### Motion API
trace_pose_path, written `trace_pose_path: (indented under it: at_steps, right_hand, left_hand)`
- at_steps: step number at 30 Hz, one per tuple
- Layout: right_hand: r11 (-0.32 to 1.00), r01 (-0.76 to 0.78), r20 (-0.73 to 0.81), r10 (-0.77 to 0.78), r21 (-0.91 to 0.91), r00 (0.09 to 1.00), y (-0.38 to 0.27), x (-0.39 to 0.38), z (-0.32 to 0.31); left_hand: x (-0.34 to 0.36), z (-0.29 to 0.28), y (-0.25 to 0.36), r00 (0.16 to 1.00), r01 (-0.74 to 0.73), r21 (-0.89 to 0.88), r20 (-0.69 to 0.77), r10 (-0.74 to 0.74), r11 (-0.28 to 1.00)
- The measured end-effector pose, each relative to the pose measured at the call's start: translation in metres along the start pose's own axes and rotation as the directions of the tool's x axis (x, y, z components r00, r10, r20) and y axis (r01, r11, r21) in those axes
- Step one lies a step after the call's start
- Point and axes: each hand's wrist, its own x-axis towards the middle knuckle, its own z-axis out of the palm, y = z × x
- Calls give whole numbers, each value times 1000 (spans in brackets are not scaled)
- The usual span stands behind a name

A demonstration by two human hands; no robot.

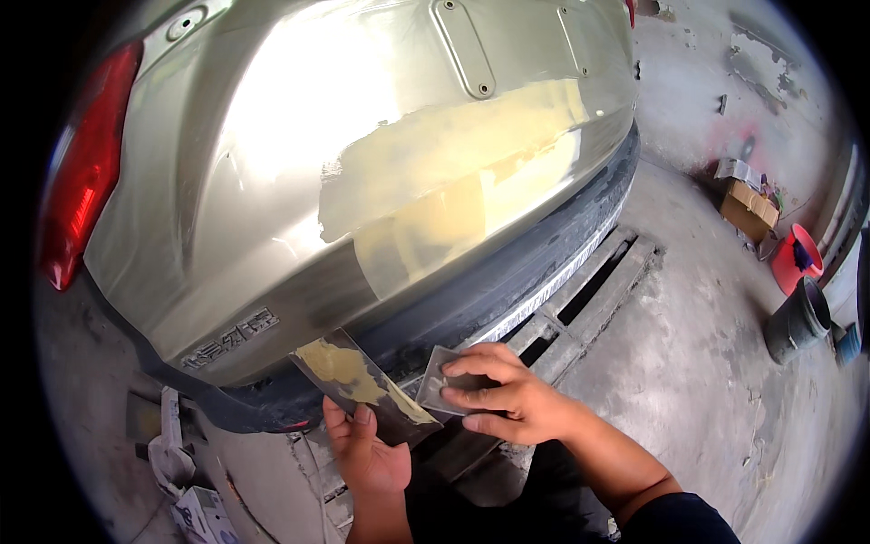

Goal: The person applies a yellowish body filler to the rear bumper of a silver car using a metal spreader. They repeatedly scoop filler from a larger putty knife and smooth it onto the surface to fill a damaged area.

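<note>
Down at the lower middle of the view, the left hand [367,453] grips a dark mixing board [362,385] from underneath, fingers curled around its near edge and thumb pressed on top, so the hand is closed on the board. Smeared along the board's upper face is a streak of yellowish body filler [349,370], running from just above the thumb toward the far corner. Just to the right of that hand, the right hand [507,399] pinches a thin grey metal spreader [441,385], fingers laid flat over its top and thumb beneath, clamped on it; the spreader's left edge meets the board's right edge, and the blade may carry a little filler, though the glare makes that hard to judge. Above both hands rises the rear of a gold-green car [272,181], with a broad patch of the same pale filler [435,181] spread over its panel, well above the right hand's knuckles. Far to the left of the left hand sits a red tail light [86,172]. Off to the right of the right hand, well apart on the concrete floor [707,363], stand a dark bucket [797,322], a red bucket [796,258] and a cardboard box [748,210].
</note>
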Motion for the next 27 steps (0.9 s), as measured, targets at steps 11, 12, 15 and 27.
trace_pose_path:
  at_steps: [11, 12, 15, 27]
  right_hand:
    - [601, -444, -515, 62, -665, 855, -9, 114, -34]
    - [587, -438, -515, 41, -681, 856, -10, 120, -32]
    - [539, -408, -472, 21, -737, 881, -18, 131, -14]
    - [641, -414, -517, 31, -647, 855, -30, 126, -5]
  left_hand:
    - [24, -109, 10, 997, -47, 164, -52, 57, 985]
    - [26, -112, 9, 997, -45, 148, -62, 55, 988]
    - [30, -119, 7, 995, -61, 145, -70, 72, 988]
    - [24, -127, 5, 988, -95, 197, -99, 116, 976]
